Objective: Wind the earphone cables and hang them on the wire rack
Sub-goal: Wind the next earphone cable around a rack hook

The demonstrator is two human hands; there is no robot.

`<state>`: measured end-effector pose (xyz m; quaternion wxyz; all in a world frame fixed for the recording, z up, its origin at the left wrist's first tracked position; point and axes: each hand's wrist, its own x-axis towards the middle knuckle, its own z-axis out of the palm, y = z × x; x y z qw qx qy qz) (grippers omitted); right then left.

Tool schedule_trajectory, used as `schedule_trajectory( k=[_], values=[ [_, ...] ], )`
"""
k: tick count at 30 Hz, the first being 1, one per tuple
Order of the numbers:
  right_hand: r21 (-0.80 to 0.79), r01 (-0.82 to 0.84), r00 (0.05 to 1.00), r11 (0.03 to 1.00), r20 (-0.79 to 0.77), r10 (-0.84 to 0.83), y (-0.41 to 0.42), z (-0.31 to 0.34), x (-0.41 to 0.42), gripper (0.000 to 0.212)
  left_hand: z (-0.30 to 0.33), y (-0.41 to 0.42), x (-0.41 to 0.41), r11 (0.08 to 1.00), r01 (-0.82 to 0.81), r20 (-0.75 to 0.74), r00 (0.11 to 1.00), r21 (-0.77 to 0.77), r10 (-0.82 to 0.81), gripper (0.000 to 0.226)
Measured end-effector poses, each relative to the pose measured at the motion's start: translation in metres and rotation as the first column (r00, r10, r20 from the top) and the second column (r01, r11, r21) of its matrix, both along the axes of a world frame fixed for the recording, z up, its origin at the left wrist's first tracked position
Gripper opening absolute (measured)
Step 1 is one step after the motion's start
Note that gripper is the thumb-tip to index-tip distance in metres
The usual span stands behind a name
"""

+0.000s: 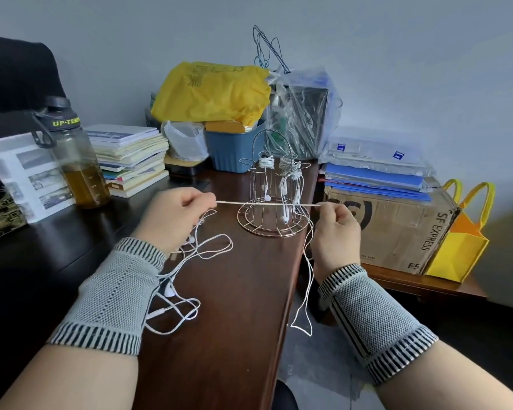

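Now two hands stretch one earphone cable taut.

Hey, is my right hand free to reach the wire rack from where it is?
Probably yes for reach: the wire rack stands just beyond the right hand with nothing between. But that hand pinches the taut cable, as does the left hand.

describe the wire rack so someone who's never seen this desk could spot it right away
On the brown wooden desk, look ahead of the two hands, in front of the blue bin. The wire rack is a bell-shaped cage of thin shiny wire with an arched handle, the only thing hung with wound white earphones.
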<state>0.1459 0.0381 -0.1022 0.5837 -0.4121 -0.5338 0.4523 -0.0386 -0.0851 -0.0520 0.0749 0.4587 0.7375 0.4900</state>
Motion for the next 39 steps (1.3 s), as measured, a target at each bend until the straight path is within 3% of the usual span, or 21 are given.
schedule_trajectory(
  k=[3,7,10,12,14,15,20,24,29,33,39],
  values=[
    [-0.041,0.083,0.996,0.996,-0.030,-0.084,0.003,-0.002,-0.001,0.021,-0.004,0.000,-0.015,0.985,-0.085,0.174,0.983,0.148,0.059,0.019],
    [-0.080,0.106,0.989,0.991,-0.097,-0.114,0.007,0.001,0.004,0.021,0.000,-0.001,-0.021,0.923,-0.136,0.451,0.891,0.359,-0.045,0.017],
    [-0.083,0.081,0.987,0.993,-0.133,-0.092,0.006,0.003,0.009,0.021,0.004,-0.004,-0.014,0.963,0.026,0.395,0.909,0.269,-0.134,0.013],
    [-0.087,0.075,0.978,0.993,-0.189,-0.090,0.006,0.006,0.011,0.021,0.002,-0.005,-0.011,0.984,0.180,0.310,0.935,0.005,-0.173,0.013],
    [-0.082,0.081,0.971,0.993,-0.218,-0.097,0.006,0.009,0.014,0.022,-0.007,-0.001,-0.013,0.956,0.169,0.155,0.979,-0.238,-0.135,0.014],
    [-0.078,0.082,0.969,0.994,-0.227,-0.097,0.006,0.010,0.015,0.023,-0.012,0.003,-0.012,0.952,0.138,0.109,0.988,-0.273,-0.112,0.017],
    [-0.082,0.072,0.960,0.994,-0.265,-0.092,0.008,0.016,0.018,0.025,-0.001,0.031,0.014,0.991,0.090,0.185,0.980,-0.097,-0.071,0.036],
    [-0.120,0.043,0.932,0.992,-0.352,-0.083,0.010,0.023,0.021,0.022,0.006,0.066,0.033,0.997,0.075,0.247,0.966,0.000,-0.072,0.030],
    [-0.142,0.064,0.939,0.988,-0.326,-0.108,0.016,0.025,0.031,0.022,-0.002,0.101,0.045,0.999,0.013,0.282,0.959,0.033,-0.022,0.024],
    [-0.119,0.076,0.971,0.990,-0.218,-0.101,0.025,0.023,0.034,0.026,-0.002,0.116,0.055,1.000,0.030,0.283,0.959,-0.002,-0.028,0.006],
    [-0.163,0.053,0.998,0.985,0.034,-0.048,0.029,0.029,0.028,0.022,-0.002,0.133,0.063,0.998,0.017,0.225,0.974,-0.055,-0.004,0.012]
  ],
)
